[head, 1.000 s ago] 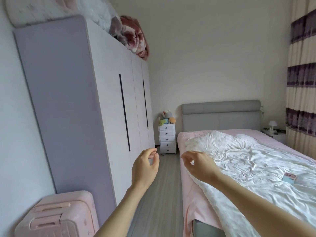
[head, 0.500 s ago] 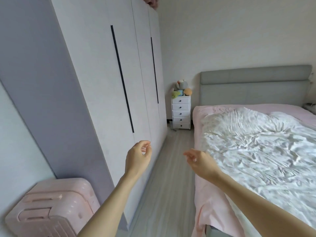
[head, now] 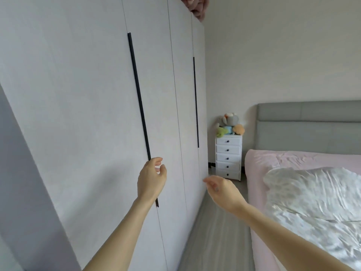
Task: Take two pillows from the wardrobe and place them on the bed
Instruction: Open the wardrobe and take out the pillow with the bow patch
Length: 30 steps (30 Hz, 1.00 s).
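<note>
While the wardrobe (head: 88, 106) is standing closed, pillows unseen, the left hand (head: 151, 179) is hovering over its black handle (head: 139, 98), fingers loosely curled, empty; the right hand (head: 222, 189) is hanging relaxed beside the bed (head: 259, 161).

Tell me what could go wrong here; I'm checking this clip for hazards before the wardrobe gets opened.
1. The left hand is at the near black handle but not yet gripping it; a loose catch could slip off.
2. The gap between wardrobe and bed looks narrow, so a swinging door may hit the person or the bed edge.
3. The blanket on top could slide down if the wardrobe is jolted.
</note>
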### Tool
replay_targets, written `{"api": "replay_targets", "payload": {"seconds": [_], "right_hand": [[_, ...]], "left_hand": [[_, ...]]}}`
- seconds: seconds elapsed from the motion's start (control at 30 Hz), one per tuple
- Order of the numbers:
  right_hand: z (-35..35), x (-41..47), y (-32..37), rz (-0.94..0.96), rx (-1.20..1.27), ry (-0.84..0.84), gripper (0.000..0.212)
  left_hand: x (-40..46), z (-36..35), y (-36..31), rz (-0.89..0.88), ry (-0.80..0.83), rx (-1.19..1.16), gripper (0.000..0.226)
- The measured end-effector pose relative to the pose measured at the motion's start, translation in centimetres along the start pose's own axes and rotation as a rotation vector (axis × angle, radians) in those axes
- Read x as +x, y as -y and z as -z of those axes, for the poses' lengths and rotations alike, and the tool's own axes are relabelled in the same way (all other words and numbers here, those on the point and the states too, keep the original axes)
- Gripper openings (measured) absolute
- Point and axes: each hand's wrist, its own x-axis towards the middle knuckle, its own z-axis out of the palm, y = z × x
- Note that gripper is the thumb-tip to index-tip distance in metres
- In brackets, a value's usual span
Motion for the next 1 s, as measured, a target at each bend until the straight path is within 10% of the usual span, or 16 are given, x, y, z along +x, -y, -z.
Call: {"api": "replay_targets", "payload": {"seconds": [0.5, 1.0], "right_hand": [[-8.9, 33.7, -1.3, 0.82, 0.069, -0.043, 0.04], [-17.0, 43.6, 0.7, 1.242, -0.131, -0.161, 0.067]], "left_hand": [[20.4, -9.6, 5.9, 0.116, -0.644, 0.375, 0.033], [24.6, -11.4, 7.4, 0.231, -0.8, 0.697, 0.018]]}}
